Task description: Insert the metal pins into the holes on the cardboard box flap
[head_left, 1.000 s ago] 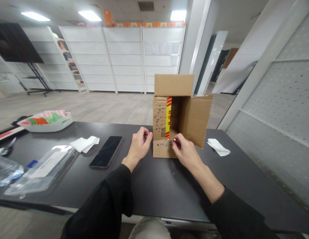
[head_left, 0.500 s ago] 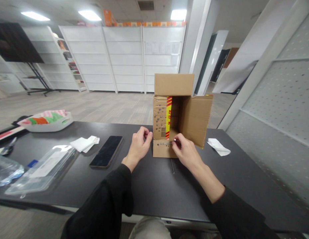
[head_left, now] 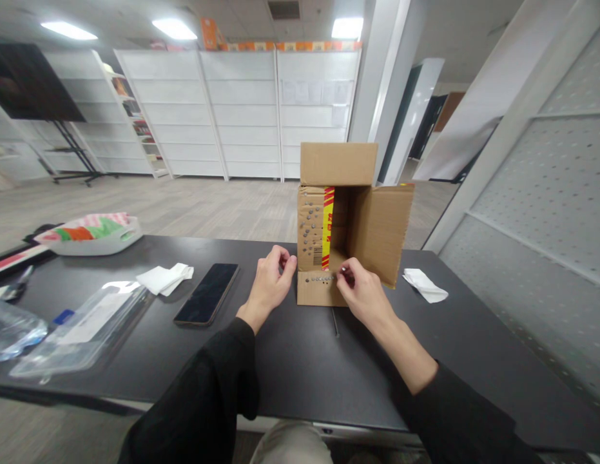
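Note:
An open cardboard box (head_left: 379,232) stands on its side on the dark table, its mouth towards me. Small round metal heads dot its left flap (head_left: 310,225), and a row of them runs along the lower flap (head_left: 314,295). My right hand (head_left: 365,290) is at the right end of that row, thumb and forefinger pinched on a small shiny metal piece (head_left: 343,269) whose kind I cannot tell. Curled beside the box's left edge, my left hand (head_left: 271,280) shows nothing in its closed fingers. A thin dark rod (head_left: 335,322) lies before the lower flap.
Left of my hands lie a black phone (head_left: 207,294), a folded tissue (head_left: 165,278), a clear plastic case (head_left: 87,332) and a plastic bottle (head_left: 14,328). A white basket (head_left: 94,241) stands further back. Another tissue (head_left: 424,285) lies to the right, near a perforated partition (head_left: 546,212).
My right hand has shifted very slightly to the right and up with the shiny piece. My left hand and the box look unmoved.

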The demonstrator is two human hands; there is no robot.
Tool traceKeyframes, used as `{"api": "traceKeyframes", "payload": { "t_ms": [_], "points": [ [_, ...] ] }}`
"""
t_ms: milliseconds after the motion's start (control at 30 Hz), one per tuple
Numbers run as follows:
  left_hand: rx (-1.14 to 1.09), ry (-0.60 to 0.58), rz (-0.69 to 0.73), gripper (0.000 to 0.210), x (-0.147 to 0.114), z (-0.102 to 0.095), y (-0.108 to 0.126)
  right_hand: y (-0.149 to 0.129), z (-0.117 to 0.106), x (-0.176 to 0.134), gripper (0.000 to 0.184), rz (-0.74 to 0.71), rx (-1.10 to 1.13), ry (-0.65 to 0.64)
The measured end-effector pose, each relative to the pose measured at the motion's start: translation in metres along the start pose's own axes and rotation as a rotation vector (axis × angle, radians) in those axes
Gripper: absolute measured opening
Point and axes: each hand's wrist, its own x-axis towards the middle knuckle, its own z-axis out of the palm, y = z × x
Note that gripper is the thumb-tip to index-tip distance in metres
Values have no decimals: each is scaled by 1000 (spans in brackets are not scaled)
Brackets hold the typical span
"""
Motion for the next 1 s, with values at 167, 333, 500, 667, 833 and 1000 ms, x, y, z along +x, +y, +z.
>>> {"api": "traceKeyframes", "payload": {
  "t_ms": [167, 333, 500, 667, 833, 1000],
  "points": [
    [-2, 3, 2, 20, 0, 0, 0, 1, 0, 0, 8, 27, 13, 9],
    [-5, 5, 4, 20, 0, -1, 1, 0, 0, 0, 8, 24, 33, 6],
    [-9, 3, 1, 20, 0, -1, 2, 0, 0, 0, 7, -4, 10, 18],
    [-4, 5, -2, 21, 0, -1, 2, 3, 2, 1, 8, -60, -16, 19],
    [-3, 9, 1, 20, 0, 0, 2, 1, 3, 1, 9, -73, -11, 7],
    [-7, 14, 9, 20, 0, 0, 1, -3, 0, 0, 10, -84, -10, -27]
  ]
}}
